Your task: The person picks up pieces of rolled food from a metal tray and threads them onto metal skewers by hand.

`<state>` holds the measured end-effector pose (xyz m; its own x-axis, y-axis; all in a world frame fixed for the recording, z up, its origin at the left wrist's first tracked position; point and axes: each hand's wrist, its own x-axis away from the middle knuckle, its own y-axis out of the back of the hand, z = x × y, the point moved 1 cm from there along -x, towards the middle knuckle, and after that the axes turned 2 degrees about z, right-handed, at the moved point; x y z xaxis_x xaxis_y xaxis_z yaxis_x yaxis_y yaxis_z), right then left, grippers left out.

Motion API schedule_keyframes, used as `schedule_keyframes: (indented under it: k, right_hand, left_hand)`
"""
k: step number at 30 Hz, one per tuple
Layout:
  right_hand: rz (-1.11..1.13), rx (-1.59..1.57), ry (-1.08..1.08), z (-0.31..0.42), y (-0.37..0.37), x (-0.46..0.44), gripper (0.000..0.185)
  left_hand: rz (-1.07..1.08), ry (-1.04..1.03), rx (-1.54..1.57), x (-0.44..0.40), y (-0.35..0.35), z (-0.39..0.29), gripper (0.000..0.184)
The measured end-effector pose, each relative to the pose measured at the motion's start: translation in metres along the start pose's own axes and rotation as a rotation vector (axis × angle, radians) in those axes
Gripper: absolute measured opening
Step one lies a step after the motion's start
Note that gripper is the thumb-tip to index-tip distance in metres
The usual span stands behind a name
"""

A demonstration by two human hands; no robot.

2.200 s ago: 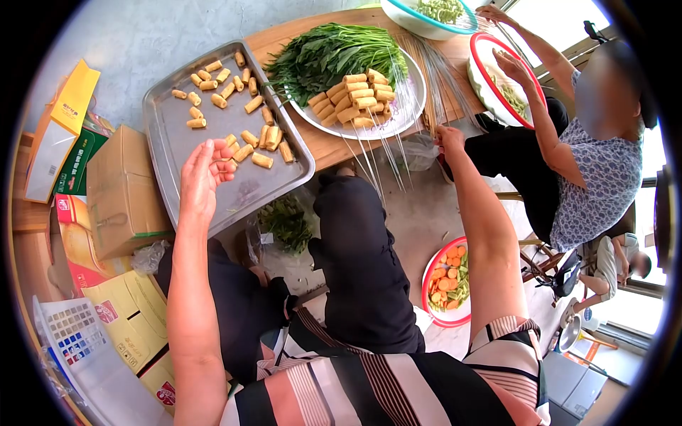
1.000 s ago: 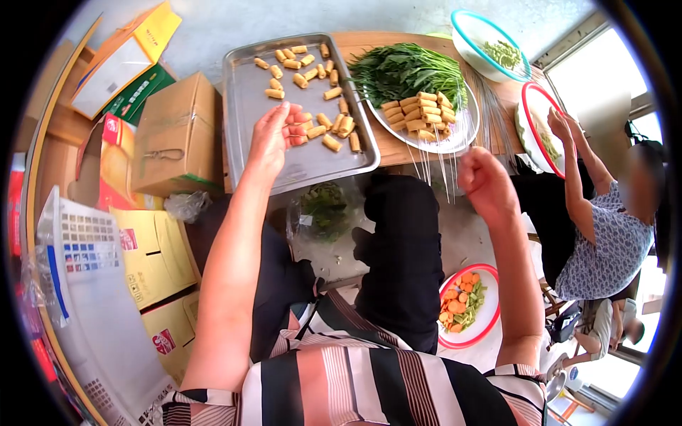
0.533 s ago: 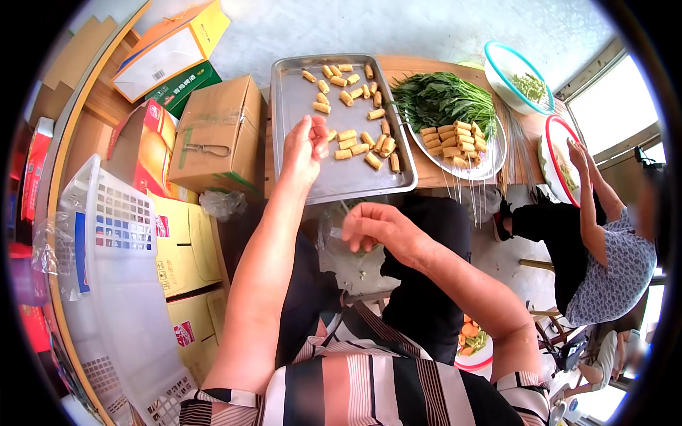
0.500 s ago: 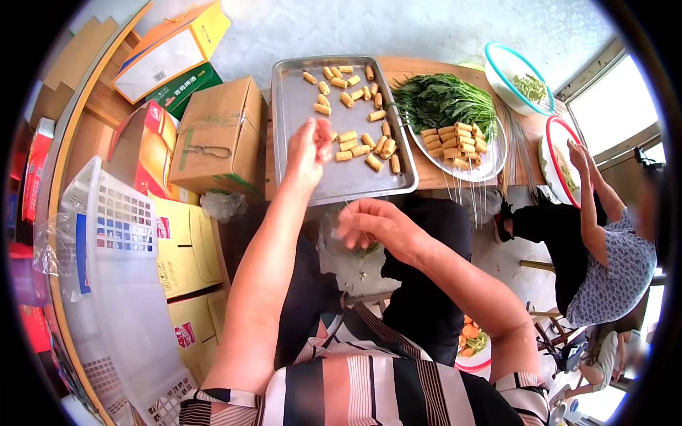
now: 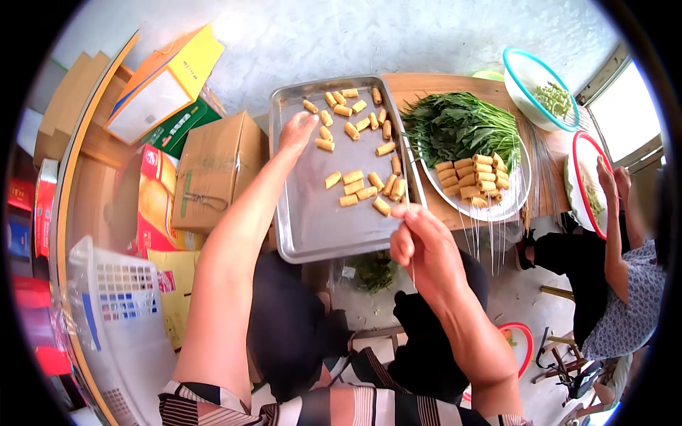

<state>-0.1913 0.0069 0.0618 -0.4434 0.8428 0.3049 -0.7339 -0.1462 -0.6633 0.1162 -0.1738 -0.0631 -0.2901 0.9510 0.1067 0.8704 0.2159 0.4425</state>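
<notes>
Right hand now, at the near right corner of the tray, thumb and finger pinched on a thin skewer that hangs below the fist! Just beside those fingertips, inside the metal rim, lies the nearest golden roll. The left hand is up over the tray's left edge, fingers narrow and close together; whether anything sits between them, I cannot tell. More short rolls lie loose across the far half and right side of the tray, mostly on their sides. Next door, a white plate carries a neat stack of rolls in front of leafy greens, with slim sticks poking past the table edge.

Over to the lettering on the left: a green box shows pale characters, too blurred to read here. The yellow-and-white box above it has small dark print on its yellow face (no chance of making it out), and the red-and-yellow carton wears a white mark on red, equally unclear. Far right, a co-worker's hands are raised by a red-rimmed basin.
</notes>
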Motion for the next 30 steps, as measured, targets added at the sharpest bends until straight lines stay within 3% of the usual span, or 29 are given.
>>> schedule_keyframes:
  k: [2, 6, 12, 14, 18, 20, 24, 30]
  right_hand:
    - [-0.006, -0.082, -0.006, 0.012, 0.003, 0.005, 0.018]
    - [-0.01, -0.163, 0.027, 0.032, 0.008, 0.007, 0.019]
    - [0.074, -0.241, -0.005, 0.039, 0.014, 0.01, 0.022]
    - [0.02, -0.2, 0.006, 0.039, 0.009, 0.01, 0.021]
    - [0.016, -0.198, 0.028, 0.042, 0.012, 0.011, 0.021]
    - [-0.009, -0.191, 0.036, 0.043, 0.014, 0.013, 0.021]
    - [-0.051, -0.182, 0.074, 0.042, 0.018, 0.014, 0.021]
    - [0.02, -0.199, 0.064, 0.034, 0.025, 0.012, 0.02]
  left_hand:
    - [-0.145, -0.016, -0.295, -0.043, -0.002, 0.023, 0.063]
    - [-0.173, -0.037, -0.413, -0.108, -0.015, 0.034, 0.069]
    - [-0.044, 0.078, -0.682, -0.127, -0.07, -0.03, 0.073]
    - [-0.005, 0.117, -0.776, -0.12, -0.089, -0.047, 0.076]
    - [0.067, -0.024, -0.954, -0.098, -0.12, -0.044, 0.065]
    - [0.103, -0.236, -0.994, -0.083, -0.127, -0.037, 0.058]
    - [0.164, -0.363, -0.918, -0.028, -0.126, -0.029, 0.044]
    - [0.265, -0.451, -0.891, 0.063, -0.107, -0.025, 0.047]
